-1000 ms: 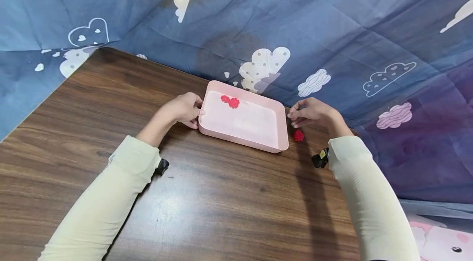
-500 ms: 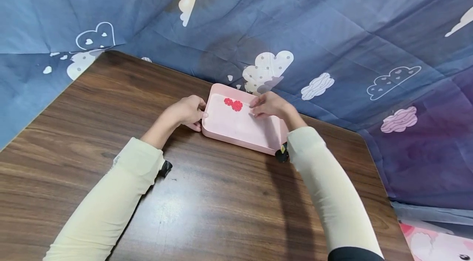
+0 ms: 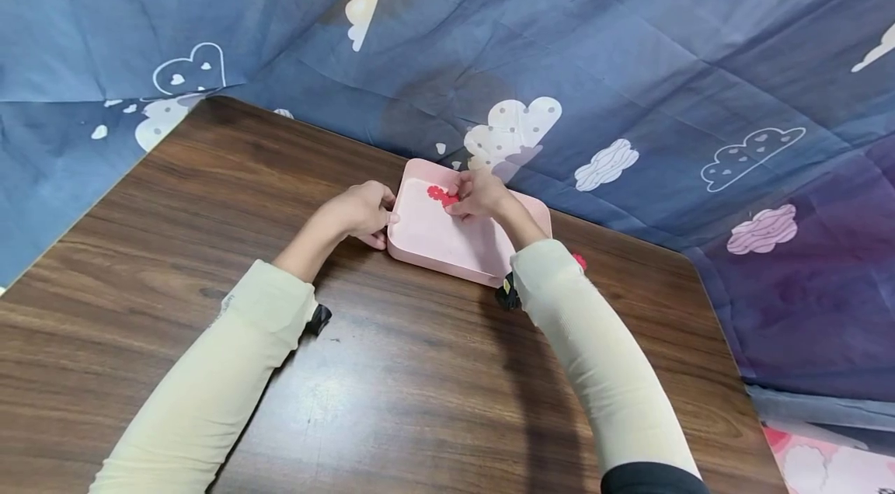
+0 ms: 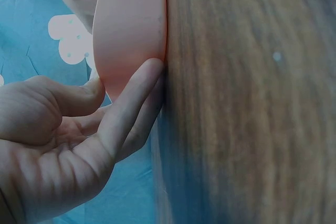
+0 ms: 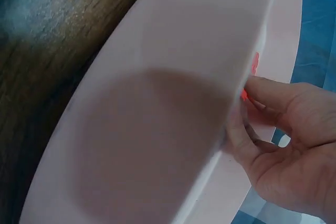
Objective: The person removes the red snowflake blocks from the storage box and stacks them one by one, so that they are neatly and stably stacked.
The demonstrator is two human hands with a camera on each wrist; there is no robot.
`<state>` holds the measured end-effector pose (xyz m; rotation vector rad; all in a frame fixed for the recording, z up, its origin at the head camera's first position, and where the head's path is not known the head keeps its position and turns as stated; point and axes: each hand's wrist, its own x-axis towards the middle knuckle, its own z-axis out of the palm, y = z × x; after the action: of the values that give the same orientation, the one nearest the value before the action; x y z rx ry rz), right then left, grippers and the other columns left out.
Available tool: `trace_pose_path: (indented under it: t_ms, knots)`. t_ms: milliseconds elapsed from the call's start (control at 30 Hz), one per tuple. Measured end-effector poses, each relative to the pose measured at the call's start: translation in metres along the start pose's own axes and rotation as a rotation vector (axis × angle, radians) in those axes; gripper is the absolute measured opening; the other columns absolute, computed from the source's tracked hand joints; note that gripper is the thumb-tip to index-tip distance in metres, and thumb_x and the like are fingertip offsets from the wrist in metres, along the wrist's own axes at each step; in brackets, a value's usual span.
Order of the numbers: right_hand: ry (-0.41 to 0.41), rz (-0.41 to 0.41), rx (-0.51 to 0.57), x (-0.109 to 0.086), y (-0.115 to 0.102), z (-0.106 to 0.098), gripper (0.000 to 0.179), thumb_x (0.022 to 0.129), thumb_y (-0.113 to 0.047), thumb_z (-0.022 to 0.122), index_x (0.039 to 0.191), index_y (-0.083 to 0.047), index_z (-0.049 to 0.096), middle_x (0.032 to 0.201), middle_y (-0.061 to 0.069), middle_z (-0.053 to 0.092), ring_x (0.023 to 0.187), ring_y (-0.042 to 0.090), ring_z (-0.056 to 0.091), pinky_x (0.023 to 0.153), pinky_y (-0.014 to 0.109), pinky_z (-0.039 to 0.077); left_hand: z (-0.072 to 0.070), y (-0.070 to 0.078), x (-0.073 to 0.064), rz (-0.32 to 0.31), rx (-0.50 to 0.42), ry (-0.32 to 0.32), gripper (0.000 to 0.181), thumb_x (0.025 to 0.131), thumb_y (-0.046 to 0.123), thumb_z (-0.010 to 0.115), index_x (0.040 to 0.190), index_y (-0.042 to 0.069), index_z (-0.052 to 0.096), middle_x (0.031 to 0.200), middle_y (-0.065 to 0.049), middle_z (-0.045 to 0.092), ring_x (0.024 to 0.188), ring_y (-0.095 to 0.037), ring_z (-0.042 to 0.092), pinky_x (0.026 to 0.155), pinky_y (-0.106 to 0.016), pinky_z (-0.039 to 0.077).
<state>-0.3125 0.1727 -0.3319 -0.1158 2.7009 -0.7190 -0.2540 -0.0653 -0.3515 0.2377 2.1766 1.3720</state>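
Observation:
A shallow pink tray (image 3: 437,236) lies on the wooden table. At its left end my left hand (image 3: 362,213) grips the wall, thumb at the rim and fingers against the outer side, as the left wrist view (image 4: 68,135) also shows. Inside the tray, near the back left, are red flower-shaped pieces (image 3: 437,193) set close together. My right hand (image 3: 481,195) reaches into the tray and pinches one of these pieces (image 5: 244,94) between thumb and fingers, which partly cover it. Another red piece (image 3: 579,261) sits on the table past the tray's right end, partly hidden by my right sleeve.
A blue cloth (image 3: 419,36) with cloud prints hangs right behind the tray along the table's back edge. The brown table (image 3: 391,370) stretches out in front. Something pink and white (image 3: 825,459) shows beyond the right edge.
From beside the tray's right end, my right hand has moved left over the tray and down to the red pieces. My left hand keeps its grip; the view has shifted slightly.

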Motion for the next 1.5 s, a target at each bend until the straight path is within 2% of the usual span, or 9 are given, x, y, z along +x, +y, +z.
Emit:
trace_pose_path:
  t_ms: [167,300,400,667,800,900,1233,1367,1500]
  knots:
    - [-0.011,0.001,-0.006,-0.002,0.0,-0.003,0.029,0.091,-0.001,0.084,0.106,0.001,0.059,0.073,-0.002,0.053,0.062,0.009,0.062,0.061,0.017,0.064,0.002,0.002,0.0,0.011,-0.002,-0.003,0.045,0.111,0.003,0.052,0.153,-0.011,0.044,0.115,-0.022,0.067,0.068,-0.011,0.066,0.07,-0.023,0.07]
    - [-0.058,0.012,0.027,-0.003,0.0,-0.005,0.024,0.095,0.004,0.076,0.104,-0.001,0.055,0.082,0.003,0.05,0.071,0.013,0.065,0.073,0.025,0.07,0.002,0.003,-0.001,0.014,0.0,-0.002,0.045,0.111,0.003,0.053,0.153,-0.011,0.044,0.111,-0.02,0.066,0.068,-0.011,0.066,0.069,-0.023,0.07]
    - [-0.075,0.017,0.05,-0.004,0.002,-0.006,0.019,0.097,0.007,0.072,0.104,0.0,0.055,0.089,0.008,0.054,0.076,0.017,0.069,0.081,0.033,0.073,0.002,0.004,-0.002,0.011,0.004,-0.003,0.045,0.111,0.004,0.053,0.153,-0.011,0.045,0.109,-0.018,0.066,0.069,-0.012,0.067,0.07,-0.025,0.071]
    - [-0.085,-0.022,0.117,-0.009,0.01,-0.014,0.006,0.102,0.01,0.061,0.105,0.006,0.057,0.095,0.017,0.069,0.077,0.019,0.075,0.087,0.042,0.072,0.005,0.004,-0.001,0.005,0.005,-0.006,0.043,0.111,0.004,0.054,0.151,-0.01,0.047,0.106,-0.018,0.065,0.07,-0.013,0.067,0.071,-0.026,0.071]
    - [-0.071,-0.016,0.079,-0.014,0.014,-0.021,0.004,0.103,0.008,0.061,0.103,0.005,0.059,0.096,0.018,0.07,0.079,0.02,0.075,0.091,0.045,0.071,0.006,0.003,-0.001,0.005,-0.001,-0.008,0.042,0.111,0.004,0.053,0.15,-0.01,0.048,0.11,-0.02,0.065,0.071,-0.014,0.066,0.073,-0.027,0.071]
    - [-0.058,-0.003,0.045,-0.019,0.02,-0.029,0.004,0.103,0.007,0.062,0.102,0.003,0.061,0.097,0.017,0.069,0.08,0.018,0.072,0.091,0.044,0.071,0.006,0.003,-0.002,0.009,-0.004,-0.009,0.042,0.111,0.004,0.054,0.15,-0.011,0.048,0.113,-0.021,0.065,0.072,-0.014,0.066,0.073,-0.027,0.072]
    - [-0.03,0.065,0.112,-0.036,0.042,-0.061,0.006,0.104,0.009,0.06,0.108,0.006,0.058,0.089,0.011,0.064,0.077,0.014,0.071,0.081,0.035,0.073,0.004,0.002,-0.003,0.017,-0.009,-0.01,0.04,0.111,0.002,0.052,0.148,-0.012,0.048,0.108,-0.019,0.065,0.07,-0.014,0.066,0.072,-0.027,0.072]
    - [-0.018,0.096,0.085,-0.044,0.048,-0.072,0.006,0.105,0.004,0.063,0.109,0.003,0.06,0.088,0.011,0.066,0.076,0.014,0.074,0.079,0.035,0.073,0.003,0.003,-0.004,0.015,-0.015,-0.011,0.041,0.111,0.002,0.052,0.149,-0.013,0.047,0.108,-0.019,0.065,0.07,-0.013,0.065,0.072,-0.026,0.071]
    - [-0.026,0.093,0.056,-0.054,0.057,-0.084,0.009,0.105,0.0,0.064,0.112,0.004,0.059,0.088,0.012,0.068,0.077,0.013,0.074,0.079,0.035,0.073,0.002,0.004,-0.006,0.01,-0.012,-0.012,0.042,0.111,0.002,0.051,0.15,-0.013,0.046,0.11,-0.021,0.065,0.07,-0.013,0.065,0.072,-0.025,0.071]
